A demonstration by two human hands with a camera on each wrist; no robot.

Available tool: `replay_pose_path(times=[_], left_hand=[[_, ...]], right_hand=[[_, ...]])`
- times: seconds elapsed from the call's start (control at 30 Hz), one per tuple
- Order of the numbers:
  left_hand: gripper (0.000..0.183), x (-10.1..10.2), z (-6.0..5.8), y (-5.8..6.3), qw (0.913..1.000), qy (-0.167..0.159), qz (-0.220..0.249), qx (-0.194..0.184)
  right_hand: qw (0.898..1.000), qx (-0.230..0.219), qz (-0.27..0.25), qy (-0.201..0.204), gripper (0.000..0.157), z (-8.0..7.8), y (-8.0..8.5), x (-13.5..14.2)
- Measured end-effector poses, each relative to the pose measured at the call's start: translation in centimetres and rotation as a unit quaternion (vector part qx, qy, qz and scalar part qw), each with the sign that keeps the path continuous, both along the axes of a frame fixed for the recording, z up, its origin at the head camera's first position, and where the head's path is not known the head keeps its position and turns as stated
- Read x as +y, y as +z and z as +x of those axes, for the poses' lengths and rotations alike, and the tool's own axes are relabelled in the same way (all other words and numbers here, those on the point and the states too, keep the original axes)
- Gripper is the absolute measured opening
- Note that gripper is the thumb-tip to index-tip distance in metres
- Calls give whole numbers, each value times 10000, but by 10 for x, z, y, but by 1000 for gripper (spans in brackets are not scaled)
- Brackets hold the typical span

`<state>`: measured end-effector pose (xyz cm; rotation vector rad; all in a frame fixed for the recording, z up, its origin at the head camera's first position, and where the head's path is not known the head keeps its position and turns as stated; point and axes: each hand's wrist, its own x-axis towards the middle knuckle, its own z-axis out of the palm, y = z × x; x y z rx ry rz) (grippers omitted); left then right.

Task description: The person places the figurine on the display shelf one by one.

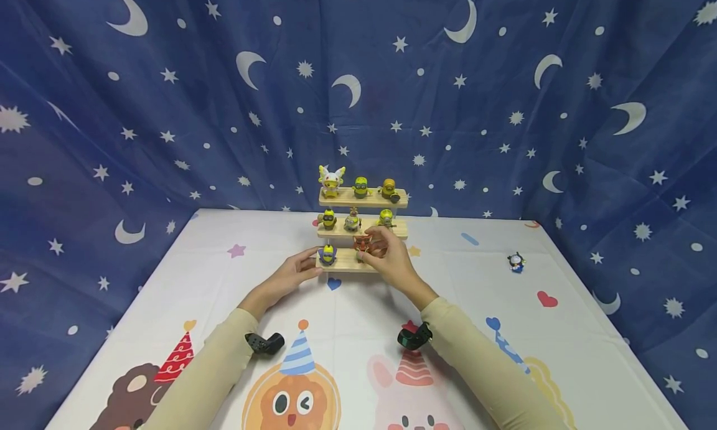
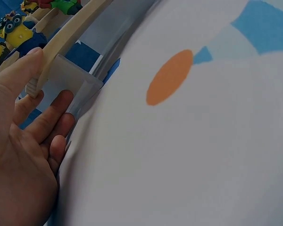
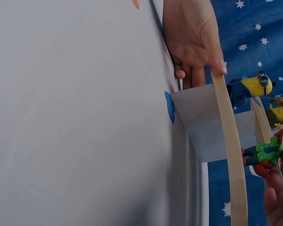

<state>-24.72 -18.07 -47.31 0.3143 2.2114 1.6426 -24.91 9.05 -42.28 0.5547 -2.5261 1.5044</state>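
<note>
A three-tier wooden display shelf [image 1: 348,266] stands on the table near the backdrop. My left hand [image 1: 288,275] grips the left end of its bottom board, thumb on top and fingers beneath, as the left wrist view shows. With my right hand [image 1: 393,260] I pinch a small red-headed figurine [image 1: 362,243] at the middle of that board. In the right wrist view the figurine [image 3: 268,153] wears a green top, and its feet are at the board's edge; firm contact is hard to tell. A yellow figurine with a dark blue cape [image 1: 327,256] stands left of it.
More small figurines stand on the middle board [image 1: 370,230] and top board [image 1: 358,200]. Far to the right lies one small blue-and-white figurine [image 1: 516,263] on the white printed tablecloth [image 1: 470,280]. A blue star-and-moon curtain [image 1: 392,94] hangs close behind the shelf.
</note>
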Motion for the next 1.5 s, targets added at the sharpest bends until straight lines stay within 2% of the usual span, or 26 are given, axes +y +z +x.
replay_pose_path(times=[0.23,0.77,1.07,1.5], left_hand=[[77,0,0,3,10000,26,-47,18],[77,-2,-1,0,10000,38,-91,-2],[77,-1,0,2,9999,59,-101,-1],[77,-1,-1,0,9999,74,-125,-3]], right_hand=[[9999,133,96,27,47,-1,0,0],[9993,356,147,-37,37,2,-3,0],[9985,539,115,3,38,2,-2,1],[9986,520,125,-26,37,2,1,2]])
